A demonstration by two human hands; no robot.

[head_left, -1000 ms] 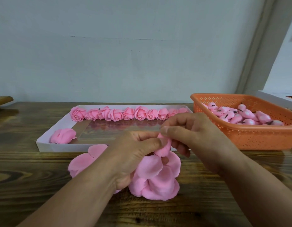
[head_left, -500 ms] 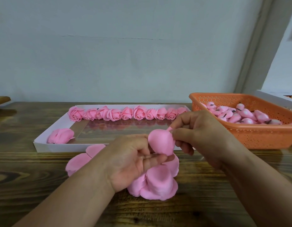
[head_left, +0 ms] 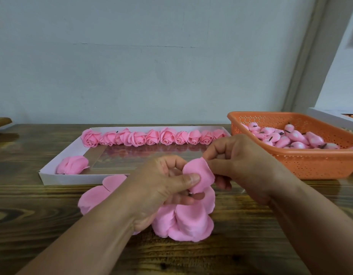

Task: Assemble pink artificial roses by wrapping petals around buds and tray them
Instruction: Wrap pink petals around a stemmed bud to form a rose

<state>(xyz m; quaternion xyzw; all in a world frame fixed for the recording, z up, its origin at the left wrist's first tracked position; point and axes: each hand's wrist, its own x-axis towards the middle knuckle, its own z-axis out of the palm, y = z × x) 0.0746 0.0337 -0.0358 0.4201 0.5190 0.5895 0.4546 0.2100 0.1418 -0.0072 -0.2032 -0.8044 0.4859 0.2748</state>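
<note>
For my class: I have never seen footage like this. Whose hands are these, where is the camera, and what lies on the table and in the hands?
There is no machine here: a person wears a camera on the head, looking down at their own hands. The left hand and right hand together pinch a pink petal above a pile of loose petals on the wooden table. Behind them, a white tray holds a row of finished roses. To the right, an orange basket holds pink buds.

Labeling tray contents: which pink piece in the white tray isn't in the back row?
The flat petal bundle in the white tray's near-left corner. It lies alone and loose, while the finished roses line the far wall.
</note>
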